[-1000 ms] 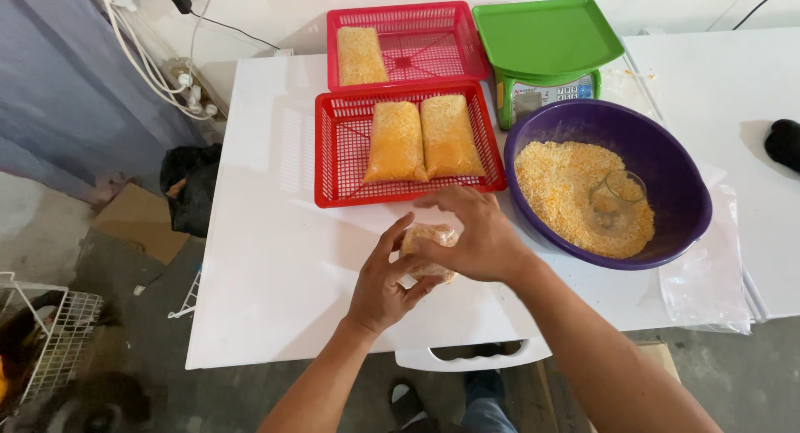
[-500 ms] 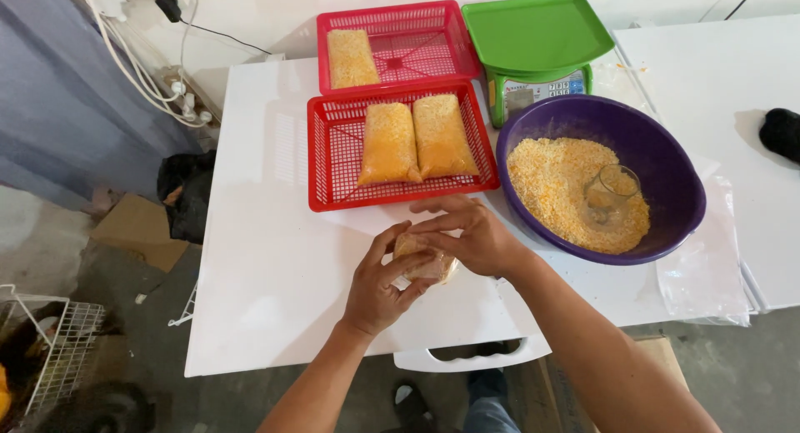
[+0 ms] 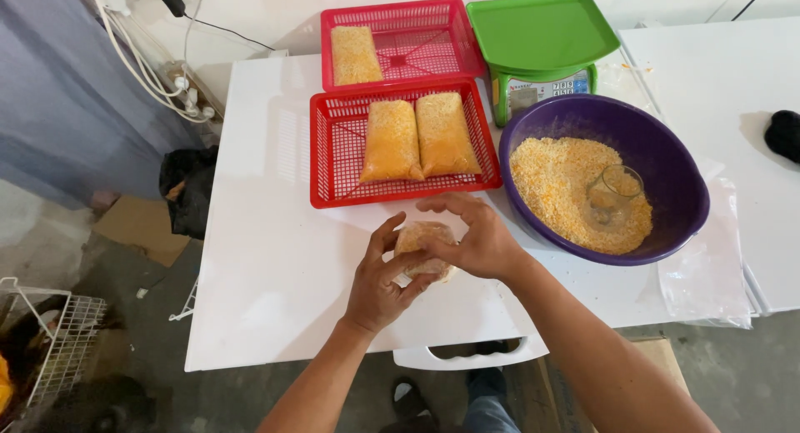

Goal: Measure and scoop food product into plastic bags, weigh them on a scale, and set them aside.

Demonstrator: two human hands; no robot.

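On the white bench [image 3: 275, 258], left hand [image 3: 379, 287] and right hand [image 3: 475, 241] clasp a crumb bag [image 3: 421, 237]; squeezed hard, it could burst.

My two bare forearms, no sleeves on them, left hand [image 3: 379, 279] and right hand [image 3: 475, 237] both without rings, watch or gloves, dark trousers [image 3: 492, 404] below, dark sandal [image 3: 408, 395] on my foot
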